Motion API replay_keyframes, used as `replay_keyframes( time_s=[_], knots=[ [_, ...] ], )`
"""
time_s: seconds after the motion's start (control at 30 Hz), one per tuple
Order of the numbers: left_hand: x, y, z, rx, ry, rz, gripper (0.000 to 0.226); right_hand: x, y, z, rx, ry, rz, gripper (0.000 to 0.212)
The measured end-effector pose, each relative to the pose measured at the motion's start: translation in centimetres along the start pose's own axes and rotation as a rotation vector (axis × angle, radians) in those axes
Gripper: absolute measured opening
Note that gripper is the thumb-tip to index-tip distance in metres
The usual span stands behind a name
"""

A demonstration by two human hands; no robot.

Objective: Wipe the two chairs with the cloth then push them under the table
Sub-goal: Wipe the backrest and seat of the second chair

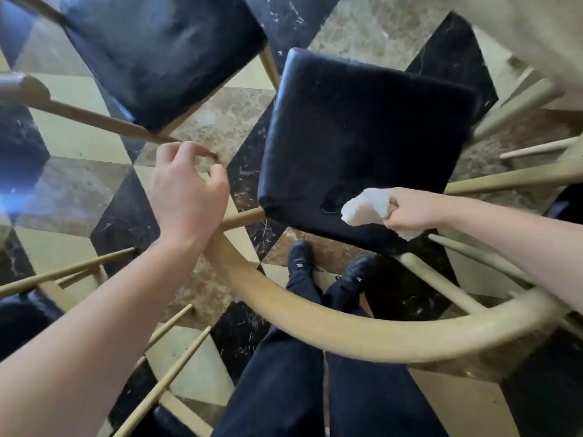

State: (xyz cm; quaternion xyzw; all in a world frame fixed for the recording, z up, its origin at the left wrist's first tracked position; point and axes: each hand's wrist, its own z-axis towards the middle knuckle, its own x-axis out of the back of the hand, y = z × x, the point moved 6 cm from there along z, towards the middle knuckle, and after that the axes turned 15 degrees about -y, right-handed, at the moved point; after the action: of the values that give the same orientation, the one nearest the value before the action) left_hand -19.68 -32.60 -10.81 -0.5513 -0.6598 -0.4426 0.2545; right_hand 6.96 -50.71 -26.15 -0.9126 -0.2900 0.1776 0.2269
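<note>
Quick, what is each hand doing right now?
Left hand: open, fingers loosely curled, holding nothing, above the chair's curved wooden backrest.
Right hand: closed in a fist around the white cloth, at the dark seat.

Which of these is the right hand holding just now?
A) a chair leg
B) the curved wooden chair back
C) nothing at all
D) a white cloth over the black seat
D: the right hand is closed around a bunched white cloth at the near edge of the black seat, while the left hand hovers open beside the chair, gripping nothing.
</note>
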Motion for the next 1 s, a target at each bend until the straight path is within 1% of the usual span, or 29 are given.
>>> replay_keyframes(
  time_s=[0.07,0.13,0.2,0.27,0.33,0.37,0.4,0.43,0.47,0.5,0.53,0.57,0.6,0.63,0.67,0.73,0.8,0.83,0.87,0.9,0.93,0.97,1.0],
  knots=[
    [0.0,0.1,-0.5,-0.011,-0.022,0.017,0.033,-0.1,3.7,-5.2,-0.083,0.064,0.087,0.049],
    [0.1,-0.1,-0.6,-0.013,-0.047,0.047,0.037,0.2,7.1,-9.5,-0.153,0.194,0.126,0.037],
    [0.1,-0.5,-0.9,-0.001,-0.080,0.108,0.048,0.2,10.7,-12.7,-0.204,0.321,0.222,0.029],
    [-0.5,0.4,-2.0,-0.031,-0.098,0.133,0.059,0.0,13.9,-14.8,-0.211,0.459,0.346,0.018],
    [-2.1,2.4,-4.1,-0.126,-0.118,0.197,0.058,-1.1,16.2,-15.3,-0.189,0.550,0.467,0.032],
    [-4.2,3.8,-5.4,-0.205,-0.158,0.242,0.055,-2.4,17.0,-15.3,-0.148,0.571,0.567,0.036],
    [-6.1,5.1,-6.9,-0.282,-0.220,0.266,0.051,-3.5,16.9,-15.0,-0.061,0.583,0.661,0.042],
    [-8.5,6.6,-8.5,-0.341,-0.305,0.281,0.049,-4.7,16.1,-14.6,0.094,0.543,0.747,0.051],
    [-10.8,7.9,-10.1,-0.378,-0.402,0.303,0.048,-6.1,14.9,-14.1,0.258,0.465,0.764,0.056],
    [-12.9,8.9,-11.8,-0.399,-0.495,0.325,0.050,-7.7,13.8,-13.3,0.379,0.399,0.713,0.056],
    [-14.7,9.8,-13.3,-0.412,-0.572,0.332,0.053,-9.4,13.3,-12.6,0.417,0.368,0.651,0.055],
    [-16.0,10.5,-14.6,-0.423,-0.625,0.334,0.057,-10.8,13.3,-12.1,0.357,0.355,0.613,0.051],
    [-16.9,11.0,-15.9,-0.440,-0.661,0.337,0.061,-11.8,14.0,-11.7,0.277,0.381,0.559,0.049],
    [-17.6,11.5,-16.9,-0.469,-0.683,0.352,0.064,-12.6,14.2,-11.5,0.270,0.410,0.522,0.050],
    [-18.1,11.9,-17.7,-0.500,-0.701,0.389,0.066,-13.5,14.2,-11.5,0.301,0.433,0.538,0.051],
    [-18.5,12.0,-18.3,-0.513,-0.736,0.461,0.070,-14.2,13.6,-11.6,0.294,0.516,0.536,0.053],
    [-18.5,12.1,-18.3,-0.512,-0.766,0.538,0.073,-14.7,12.3,-11.6,0.300,0.550,0.490,0.039],
    [-18.5,12.3,-18.5,-0.534,-0.776,0.572,0.074,-14.8,12.0,-11.5,0.275,0.524,0.452,0.037],
    [-18.6,12.6,-18.8,-0.559,-0.790,0.595,0.073,-15.0,11.9,-11.2,0.225,0.463,0.399,0.038],
    [-18.8,12.8,-19.2,-0.572,-0.814,0.597,0.072,-15.2,11.9,-11.1,0.178,0.378,0.343,0.044],
    [-18.9,12.9,-19.6,-0.578,-0.833,0.582,0.072,-15.4,11.9,-11.4,0.139,0.286,0.297,0.058],
    [-19.0,12.9,-19.9,-0.568,-0.848,0.565,0.072,-15.5,12.0,-11.6,0.119,0.210,0.260,0.065],
    [-19.1,12.9,-20.0,-0.552,-0.852,0.548,0.071,-15.5,12.1,-11.8,0.106,0.139,0.242,0.059]
  ],
)
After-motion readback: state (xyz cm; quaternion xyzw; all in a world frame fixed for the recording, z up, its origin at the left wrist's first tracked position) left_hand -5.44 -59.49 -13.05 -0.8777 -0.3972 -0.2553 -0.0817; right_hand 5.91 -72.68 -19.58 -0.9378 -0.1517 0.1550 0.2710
